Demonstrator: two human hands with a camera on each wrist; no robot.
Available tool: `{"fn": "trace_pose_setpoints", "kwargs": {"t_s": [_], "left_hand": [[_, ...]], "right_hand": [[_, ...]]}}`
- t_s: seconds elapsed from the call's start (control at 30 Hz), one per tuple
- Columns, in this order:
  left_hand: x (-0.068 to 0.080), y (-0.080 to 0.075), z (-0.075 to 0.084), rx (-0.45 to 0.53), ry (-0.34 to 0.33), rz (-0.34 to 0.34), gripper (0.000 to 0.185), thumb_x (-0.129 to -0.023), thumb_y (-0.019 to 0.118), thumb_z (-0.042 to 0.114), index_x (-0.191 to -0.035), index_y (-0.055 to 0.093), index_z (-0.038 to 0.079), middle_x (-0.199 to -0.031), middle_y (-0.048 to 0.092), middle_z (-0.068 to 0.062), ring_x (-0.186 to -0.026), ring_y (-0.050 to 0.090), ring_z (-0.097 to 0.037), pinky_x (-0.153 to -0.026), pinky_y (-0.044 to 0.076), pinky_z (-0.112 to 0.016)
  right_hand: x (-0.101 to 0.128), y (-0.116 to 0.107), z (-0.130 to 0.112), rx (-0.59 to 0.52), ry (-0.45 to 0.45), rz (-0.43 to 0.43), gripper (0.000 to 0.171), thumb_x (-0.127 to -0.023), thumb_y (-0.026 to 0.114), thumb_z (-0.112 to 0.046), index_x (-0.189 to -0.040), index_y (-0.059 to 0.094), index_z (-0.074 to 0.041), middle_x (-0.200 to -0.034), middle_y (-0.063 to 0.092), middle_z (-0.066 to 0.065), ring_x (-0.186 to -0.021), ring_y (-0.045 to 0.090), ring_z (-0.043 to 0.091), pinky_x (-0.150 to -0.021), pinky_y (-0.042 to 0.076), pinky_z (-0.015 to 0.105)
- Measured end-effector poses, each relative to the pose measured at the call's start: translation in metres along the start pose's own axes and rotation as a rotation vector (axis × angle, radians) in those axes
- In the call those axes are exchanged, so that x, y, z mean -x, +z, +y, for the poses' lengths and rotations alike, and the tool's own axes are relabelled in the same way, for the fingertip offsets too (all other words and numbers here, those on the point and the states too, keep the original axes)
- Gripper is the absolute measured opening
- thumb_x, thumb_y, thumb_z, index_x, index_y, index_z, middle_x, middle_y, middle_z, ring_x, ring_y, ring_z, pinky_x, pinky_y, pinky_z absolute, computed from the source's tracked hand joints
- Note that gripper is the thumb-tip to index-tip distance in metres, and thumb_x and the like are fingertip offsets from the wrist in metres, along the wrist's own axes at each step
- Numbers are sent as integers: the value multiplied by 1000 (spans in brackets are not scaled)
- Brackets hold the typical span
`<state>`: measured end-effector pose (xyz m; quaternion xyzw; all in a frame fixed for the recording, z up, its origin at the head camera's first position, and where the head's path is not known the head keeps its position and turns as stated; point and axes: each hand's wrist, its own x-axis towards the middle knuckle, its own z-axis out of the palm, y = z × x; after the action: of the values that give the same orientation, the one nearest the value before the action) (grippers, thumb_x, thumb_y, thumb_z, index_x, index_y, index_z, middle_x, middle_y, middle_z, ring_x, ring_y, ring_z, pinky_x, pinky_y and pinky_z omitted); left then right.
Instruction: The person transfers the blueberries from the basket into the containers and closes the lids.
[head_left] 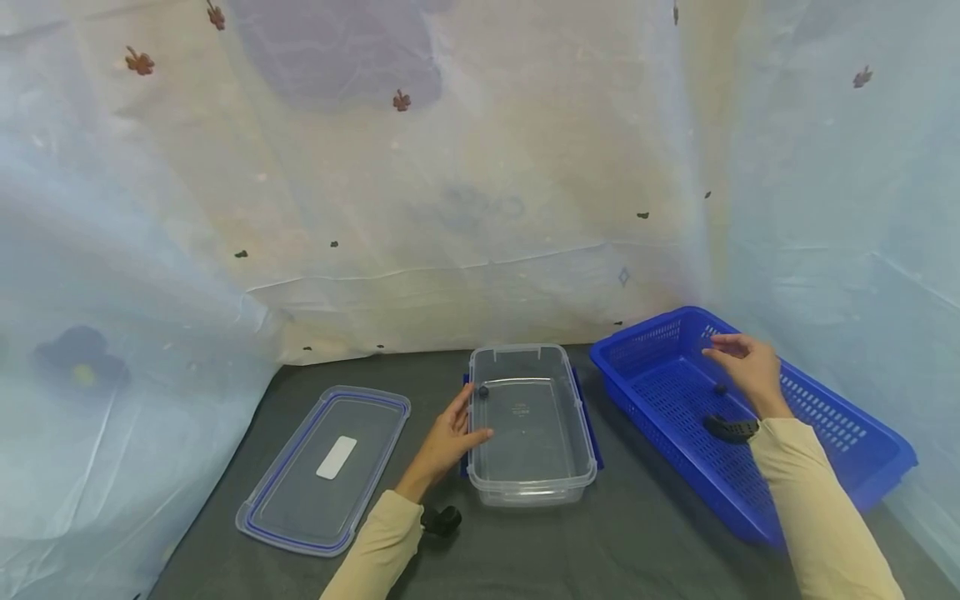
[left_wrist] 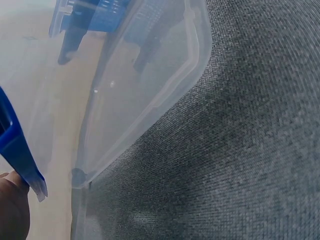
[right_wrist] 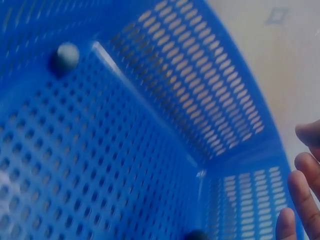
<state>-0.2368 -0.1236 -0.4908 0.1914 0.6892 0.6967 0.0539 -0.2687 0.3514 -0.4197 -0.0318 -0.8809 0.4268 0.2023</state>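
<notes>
Now the left hand (head_left: 450,437) rests with straight fingers against the left wall of the clear container (head_left: 529,492), which stands on the dark table (head_left: 645,533); a small dark ball (head_left: 483,392) lies inside, near that wall. The right hand (head_left: 742,367) hovers over the blue basket (head_left: 847,433), fingers loosely bent and holding nothing (the wrist view shows them apart). Another small ball (right_wrist: 66,56) lies in the basket. The container's lid (head_left: 322,467) lies flat to the left.
</notes>
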Motion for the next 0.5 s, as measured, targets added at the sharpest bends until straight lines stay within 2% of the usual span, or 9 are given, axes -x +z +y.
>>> {"fn": "trace_pose_setpoints", "kwargs": {"t_s": [0.07, 0.13, 0.2, 0.27, 0.33, 0.4, 0.5], "left_hand": [[0, 1, 0, 0, 1, -1, 86, -85, 68, -7, -153, 16, -3, -159, 10, -20, -144, 11, -33, -114, 17, -38], [0, 1, 0, -3, -1, 1, 86, -85, 69, -7, -153, 16, -3, -159, 10, -19, -144, 11, -32, -114, 17, -38], [0, 1, 1, -3, -2, 0, 87, -85, 69, -7, -153, 16, -2, -159, 10, -18, -144, 11, -32, -114, 18, -37], [0, 2, 1, -9, 1, -4, 87, -85, 69, -6, -153, 15, -2, -159, 10, -18, -144, 11, -32, -114, 18, -38], [-1, 1, 1, -20, 7, -9, 87, -85, 69, -5, -153, 15, -2, -159, 10, -18, -144, 11, -33, -114, 17, -39], [-1, 1, 0, -40, 7, -9, 86, -86, 69, -4, -153, 16, -2, -159, 10, -19, -144, 10, -34, -114, 16, -41], [0, 0, -1, -55, 7, -6, 85, -86, 70, -3, -153, 16, -2, -159, 10, -19, -144, 10, -35, -114, 15, -42]], "right_hand": [[0, -1, 6, 39, 12, -7, 41, -91, 70, -22, -118, 62, 8, -101, 70, 14, -72, 47, -19, -68, 42, 14], [1, -2, 11, 77, 23, -9, 42, -91, 69, -24, -118, 63, 8, -105, 69, 21, -71, 44, -21, -71, 45, 20], [1, -2, 17, 85, 36, -8, 43, -91, 69, -24, -119, 62, 8, -109, 67, 25, -70, 43, -22, -80, 49, 32], [1, -3, 22, 97, 46, -2, 45, -91, 68, -26, -119, 62, 9, -110, 66, 27, -72, 44, -20, -93, 44, 45], [2, -2, 26, 98, 53, -4, 45, -92, 68, -25, -120, 61, 10, -112, 63, 29, -78, 58, -5, -101, 34, 57], [2, -1, 30, 110, 77, -1, 46, -91, 68, -26, -120, 61, 9, -111, 64, 28, -88, 65, 16, -102, 30, 61], [5, 1, 36, 131, 81, -21, 46, -92, 66, -25, -121, 60, 11, -112, 63, 30, -105, 58, 46, -101, 29, 63]]}}
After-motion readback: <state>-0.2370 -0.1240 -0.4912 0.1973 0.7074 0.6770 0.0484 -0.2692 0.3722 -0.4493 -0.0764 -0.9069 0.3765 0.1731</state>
